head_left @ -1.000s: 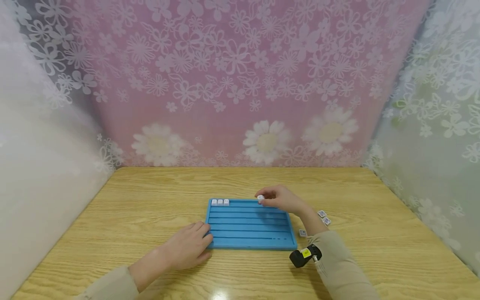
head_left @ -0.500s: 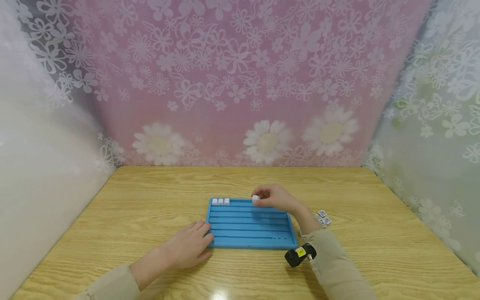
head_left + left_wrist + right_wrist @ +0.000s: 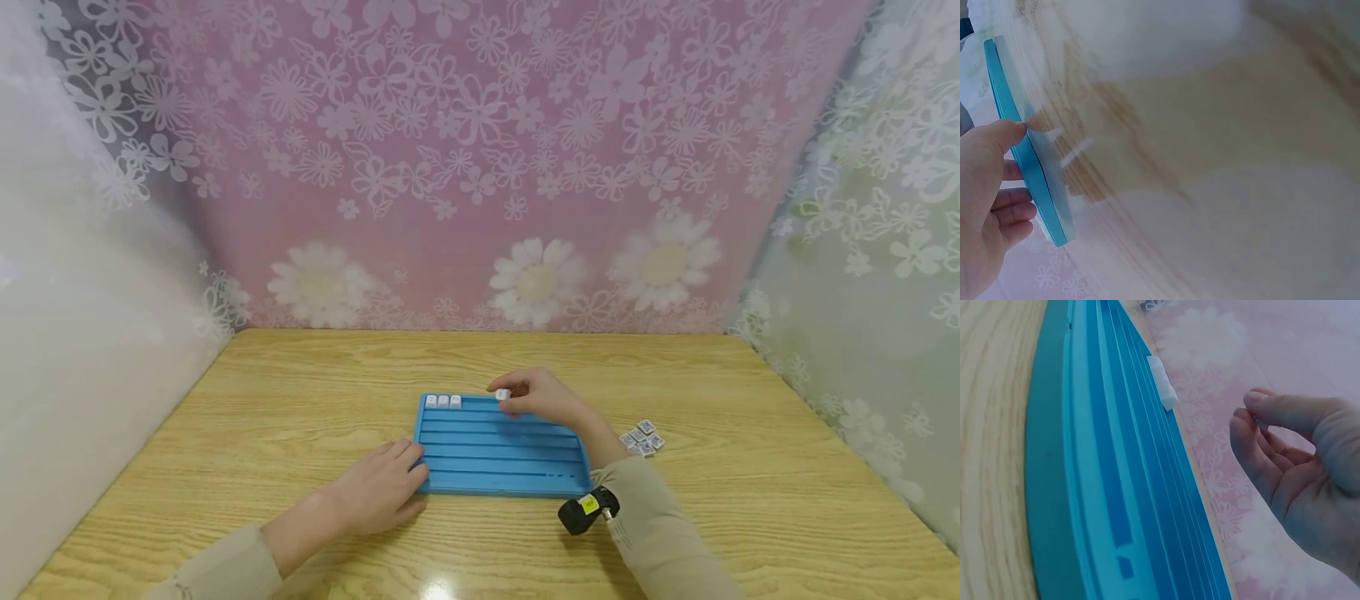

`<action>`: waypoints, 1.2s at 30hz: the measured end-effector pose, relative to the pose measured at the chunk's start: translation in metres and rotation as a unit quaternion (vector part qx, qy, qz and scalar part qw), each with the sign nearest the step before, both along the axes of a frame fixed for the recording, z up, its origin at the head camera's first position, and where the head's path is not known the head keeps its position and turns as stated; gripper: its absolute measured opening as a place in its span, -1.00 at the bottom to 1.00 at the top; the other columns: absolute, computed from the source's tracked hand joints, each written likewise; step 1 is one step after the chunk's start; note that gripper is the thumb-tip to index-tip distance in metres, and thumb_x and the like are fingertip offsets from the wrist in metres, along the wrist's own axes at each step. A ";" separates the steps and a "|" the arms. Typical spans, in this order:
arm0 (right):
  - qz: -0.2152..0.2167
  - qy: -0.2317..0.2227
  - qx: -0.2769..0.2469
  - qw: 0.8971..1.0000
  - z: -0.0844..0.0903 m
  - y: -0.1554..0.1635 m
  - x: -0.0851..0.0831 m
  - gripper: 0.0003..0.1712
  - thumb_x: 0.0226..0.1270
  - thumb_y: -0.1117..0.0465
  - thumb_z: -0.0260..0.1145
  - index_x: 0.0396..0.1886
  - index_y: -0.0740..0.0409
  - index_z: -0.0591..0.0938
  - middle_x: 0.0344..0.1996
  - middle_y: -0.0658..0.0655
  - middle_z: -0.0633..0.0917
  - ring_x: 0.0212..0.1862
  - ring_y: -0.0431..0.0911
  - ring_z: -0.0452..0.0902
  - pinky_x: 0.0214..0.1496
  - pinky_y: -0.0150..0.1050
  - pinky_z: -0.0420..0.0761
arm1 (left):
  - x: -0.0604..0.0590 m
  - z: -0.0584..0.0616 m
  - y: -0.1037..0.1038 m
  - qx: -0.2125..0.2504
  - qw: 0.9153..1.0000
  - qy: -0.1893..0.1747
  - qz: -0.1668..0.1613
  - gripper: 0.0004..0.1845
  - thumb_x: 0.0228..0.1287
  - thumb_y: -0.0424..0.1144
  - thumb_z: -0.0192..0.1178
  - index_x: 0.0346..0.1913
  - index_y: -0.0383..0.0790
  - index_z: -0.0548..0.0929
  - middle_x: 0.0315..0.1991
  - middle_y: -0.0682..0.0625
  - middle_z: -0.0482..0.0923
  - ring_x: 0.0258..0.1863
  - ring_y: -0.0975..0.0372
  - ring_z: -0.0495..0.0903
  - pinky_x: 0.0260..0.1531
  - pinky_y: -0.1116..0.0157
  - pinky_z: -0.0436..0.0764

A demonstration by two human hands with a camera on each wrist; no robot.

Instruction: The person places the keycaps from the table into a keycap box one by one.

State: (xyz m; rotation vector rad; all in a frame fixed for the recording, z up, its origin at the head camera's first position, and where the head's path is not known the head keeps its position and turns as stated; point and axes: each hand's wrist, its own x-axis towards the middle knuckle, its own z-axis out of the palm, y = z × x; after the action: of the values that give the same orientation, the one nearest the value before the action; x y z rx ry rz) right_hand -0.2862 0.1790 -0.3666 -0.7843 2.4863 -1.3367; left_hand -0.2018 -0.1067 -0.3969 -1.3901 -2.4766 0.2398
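Near the far edge of a blue ridged tray (image 3: 487, 471), my right hand (image 3: 543, 398) pinches a small white keycap-like block (image 3: 502, 394) between thumb and fingers. In the right wrist view the fingertips mostly hide this block. Three similar white blocks (image 3: 443, 402) stand side by side in the tray's far-left corner. My left hand (image 3: 378, 487) rests at the tray's left edge near the front corner. Its thumb (image 3: 1010, 132) touches the blue wall in the left wrist view, and the other fingers lie against the same edge.
Several loose white blocks with dark bluish faces (image 3: 647, 448) lie on the wooden table (image 3: 300, 392) to the right, partly behind my right forearm. A black camera (image 3: 581, 512) is strapped to that wrist. Flowered curtains (image 3: 480, 167) surround the table.
My right hand has moved left along the tray's far edge with the white block. More of the loose blocks show beside the forearm. My left hand stays at the tray's edge.
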 end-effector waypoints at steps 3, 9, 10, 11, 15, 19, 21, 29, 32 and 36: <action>-0.015 -0.018 -0.009 1.000 0.000 -0.005 0.000 -0.62 0.24 0.37 0.24 0.07 0.36 0.54 -0.19 0.32 0.63 -0.32 0.02 0.61 -0.18 -0.13 0.59 | 0.000 0.001 0.001 -0.007 1.000 -0.005 0.005 -0.66 0.25 0.04 0.13 -0.21 -0.21 0.53 -0.14 -0.06 0.42 -0.16 0.15 0.38 -0.06 0.23 0.47; -0.015 -0.044 -0.033 0.998 -0.003 -0.010 0.001 -0.59 0.22 0.41 0.25 0.09 0.40 0.51 0.01 0.38 0.53 -0.22 0.03 0.65 -0.12 -0.20 0.60 | 0.001 0.001 0.000 -0.010 1.000 -0.016 0.007 -0.65 0.27 0.04 0.11 -0.19 -0.22 0.53 -0.13 -0.06 0.42 -0.15 0.16 0.39 -0.04 0.24 0.46; -0.011 -0.047 -0.036 0.998 -0.004 -0.010 0.001 -0.58 0.22 0.41 0.24 0.10 0.41 0.50 0.02 0.39 0.53 -0.21 0.02 0.65 -0.10 -0.20 0.59 | 0.001 0.001 0.000 -0.010 1.000 -0.018 0.007 -0.65 0.27 0.03 0.10 -0.18 -0.22 0.53 -0.13 -0.06 0.42 -0.15 0.16 0.39 -0.04 0.24 0.46; -0.009 -0.050 -0.037 0.998 -0.004 -0.011 0.001 -0.57 0.23 0.41 0.24 0.12 0.41 0.49 0.02 0.39 0.53 -0.20 0.02 0.64 -0.09 -0.20 0.59 | 0.001 0.001 0.000 -0.009 1.000 -0.021 0.008 -0.65 0.27 0.03 0.10 -0.18 -0.22 0.53 -0.13 -0.06 0.42 -0.14 0.16 0.39 -0.03 0.23 0.46; 0.002 -0.057 -0.045 0.997 -0.006 -0.011 0.001 -0.55 0.25 0.40 0.22 0.15 0.43 0.45 0.02 0.38 0.54 -0.17 0.01 0.63 -0.07 -0.18 0.58 | 0.001 0.001 0.000 -0.009 1.000 -0.027 0.012 -0.65 0.28 0.03 0.10 -0.16 -0.22 0.54 -0.11 -0.07 0.42 -0.13 0.15 0.39 -0.02 0.22 0.46; 0.006 -0.071 -0.058 0.996 -0.006 -0.012 0.000 -0.54 0.26 0.39 0.21 0.15 0.45 0.43 -0.02 0.39 0.56 -0.14 0.05 0.62 -0.08 -0.14 0.59 | 0.002 0.002 0.000 -0.007 1.000 -0.023 0.012 -0.65 0.27 0.03 0.11 -0.16 -0.22 0.54 -0.10 -0.08 0.43 -0.12 0.15 0.40 -0.02 0.23 0.46; 0.005 -0.079 -0.062 0.995 -0.006 -0.013 0.000 -0.56 0.26 0.39 0.21 0.13 0.44 0.44 -0.04 0.39 0.56 -0.13 0.07 0.61 -0.09 -0.12 0.59 | 0.002 0.002 0.000 -0.007 1.000 -0.021 0.013 -0.65 0.27 0.03 0.11 -0.16 -0.22 0.55 -0.10 -0.08 0.43 -0.12 0.15 0.40 -0.03 0.23 0.47; -0.012 -0.048 -0.039 0.998 0.000 -0.020 0.001 -0.67 0.24 0.34 0.26 -0.01 0.38 0.53 -0.17 0.32 0.61 -0.24 0.08 0.57 -0.21 -0.03 0.59 | 0.000 0.002 -0.001 -0.007 1.000 -0.024 0.015 -0.64 0.27 0.03 0.11 -0.15 -0.23 0.54 -0.10 -0.08 0.43 -0.12 0.15 0.40 -0.01 0.22 0.46; -0.023 -0.029 -0.035 0.999 -0.002 -0.022 0.000 -0.65 0.22 0.33 0.28 -0.01 0.38 0.54 -0.21 0.25 0.61 -0.26 0.10 0.54 -0.23 -0.01 0.57 | 0.001 0.002 0.000 -0.008 0.999 -0.031 0.017 -0.63 0.27 0.04 0.11 -0.13 -0.22 0.54 -0.09 -0.07 0.43 -0.11 0.15 0.39 0.01 0.23 0.45; -0.033 -0.028 -0.041 0.998 -0.007 -0.025 -0.004 -0.62 0.22 0.32 0.29 0.03 0.37 0.53 -0.26 0.17 0.62 -0.28 0.03 0.58 -0.18 -0.09 0.59 | 0.000 0.002 0.000 -0.007 0.999 -0.037 0.020 -0.63 0.26 0.04 0.11 -0.14 -0.22 0.54 -0.08 -0.08 0.42 -0.10 0.15 0.39 0.03 0.23 0.44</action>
State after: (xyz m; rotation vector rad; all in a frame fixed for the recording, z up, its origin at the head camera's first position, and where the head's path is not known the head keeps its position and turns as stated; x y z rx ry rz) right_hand -0.2902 0.1541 -0.3732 -0.6762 2.4470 -1.4704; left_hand -0.2014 -0.1068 -0.3953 -1.3799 -2.5703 0.2174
